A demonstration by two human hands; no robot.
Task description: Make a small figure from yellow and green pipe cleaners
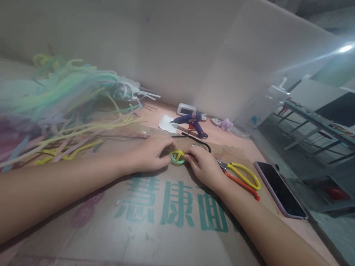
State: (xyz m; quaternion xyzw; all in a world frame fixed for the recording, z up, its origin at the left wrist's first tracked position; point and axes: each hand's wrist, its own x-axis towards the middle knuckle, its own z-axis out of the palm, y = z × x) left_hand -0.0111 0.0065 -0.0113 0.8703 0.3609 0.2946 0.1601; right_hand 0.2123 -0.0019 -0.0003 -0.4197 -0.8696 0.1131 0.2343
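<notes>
Between my two hands, just over the cardboard sheet (148, 243), is a small ring bent from yellow and green pipe cleaners (178, 157), with crossing yellow strips on top. My left hand (153, 152) pinches its left side between thumb and fingers. On the opposite side, the fingertips of my right hand (203, 165) grip the ring's edge. Pliers with one yellow and one red handle (244, 177) lie beside my right wrist, their jaws partly behind that hand. A blue glue gun (192, 123) rests beyond the ring, a small red light showing on it.
A heap of pastel pipe cleaners (81, 88) spreads over the left side, with yellow ones (72, 151) reaching toward my left forearm. A phone (280, 189) lies at the right table edge. Behind stand a small white device (186, 109), a purple piece (226, 124) and a clear bottle (265, 108).
</notes>
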